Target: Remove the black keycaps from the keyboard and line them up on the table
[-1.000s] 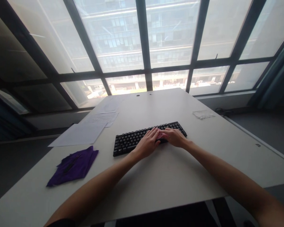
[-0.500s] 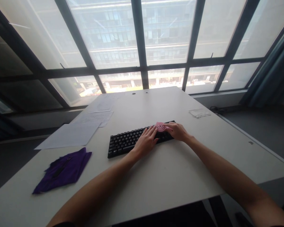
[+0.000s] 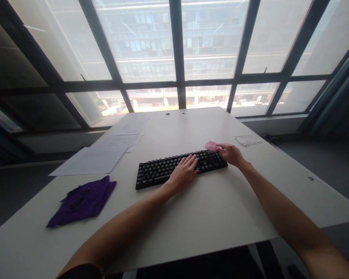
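A black keyboard [image 3: 157, 169] lies at a slant on the white table [image 3: 218, 205]. My left hand [image 3: 184, 170] rests flat on its middle keys, fingers stretched out. At the keyboard's right end, my right hand [image 3: 230, 153] pinches the edge of a round pink brush [image 3: 211, 146], which looks like silicone, with concentric rings on top and short bristles along its lower edge. The brush is over the upper right keys and the back edge; I cannot tell whether it touches them.
A folded purple cloth [image 3: 85, 201] lies at the front left, with a dark slim item on it. White paper sheets [image 3: 90, 161] spread along the left side. A clear plastic bag [image 3: 248, 140] lies to the right, and tall windows stand behind the table.
My right hand has carried the pink brush right and slightly away, apart from my left hand. My left hand stays on the keyboard. The whole view has shifted slightly.
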Motion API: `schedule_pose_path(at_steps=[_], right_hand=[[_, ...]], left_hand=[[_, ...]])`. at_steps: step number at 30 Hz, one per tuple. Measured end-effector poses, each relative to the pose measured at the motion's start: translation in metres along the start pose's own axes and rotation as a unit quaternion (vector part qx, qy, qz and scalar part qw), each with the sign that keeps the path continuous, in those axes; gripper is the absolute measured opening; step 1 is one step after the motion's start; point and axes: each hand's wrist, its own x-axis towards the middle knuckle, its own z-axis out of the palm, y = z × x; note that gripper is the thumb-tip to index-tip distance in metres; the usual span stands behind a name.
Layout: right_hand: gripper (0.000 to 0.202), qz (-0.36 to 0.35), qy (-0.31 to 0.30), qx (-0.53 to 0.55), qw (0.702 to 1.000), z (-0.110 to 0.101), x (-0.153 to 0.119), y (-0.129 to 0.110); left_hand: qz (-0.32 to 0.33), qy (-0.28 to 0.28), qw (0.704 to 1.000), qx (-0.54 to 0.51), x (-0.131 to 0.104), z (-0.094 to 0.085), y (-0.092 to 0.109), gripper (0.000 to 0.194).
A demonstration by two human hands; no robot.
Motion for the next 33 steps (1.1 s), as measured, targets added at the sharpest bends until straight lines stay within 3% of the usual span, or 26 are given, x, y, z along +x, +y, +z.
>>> schedule_pose_path(at_steps=[6, 11, 16, 19, 22, 26, 30, 33], right_hand=[[0.039, -0.016, -0.093, 0.135, 0.986, -0.005, 0.002, 0.031], [0.042, 0.008, -0.063, 0.136, 0.989, -0.006, 0.002, 0.035], [0.046, -0.008, -0.07, 0.192, 0.979, -0.01, 0.003, 0.016], [0.05, -0.009, -0.021, 0.206, 0.978, -0.012, 0.006, 0.009], [0.044, 0.058, 0.091, 0.178, 0.978, -0.013, 0.011, 0.021], [0.048, 0.212, 0.222, 0.111, 0.945, -0.015, 0.012, 0.066], [0.036, 0.381, 0.24, 0.029, 0.892, -0.021, 0.011, 0.111], [0.04, 0.409, 0.245, -0.002, 0.879, -0.028, 0.011, 0.134]], left_hand=[[0.006, -0.014, 1.0, 0.0, 0.001, 0.001, 0.002, 0.054], [0.008, -0.016, 1.0, -0.008, 0.002, 0.001, 0.004, 0.054], [0.011, -0.011, 1.0, -0.009, 0.001, 0.003, 0.003, 0.054], [0.012, -0.01, 1.0, -0.007, 0.0, 0.004, 0.002, 0.054], [0.01, -0.01, 1.0, -0.009, 0.0, 0.004, 0.002, 0.053], [0.013, -0.006, 1.0, -0.012, 0.0, 0.004, 0.002, 0.052], [0.014, -0.002, 1.0, -0.014, -0.001, 0.003, 0.002, 0.05], [0.013, 0.001, 1.0, -0.018, -0.001, 0.004, 0.001, 0.049]])
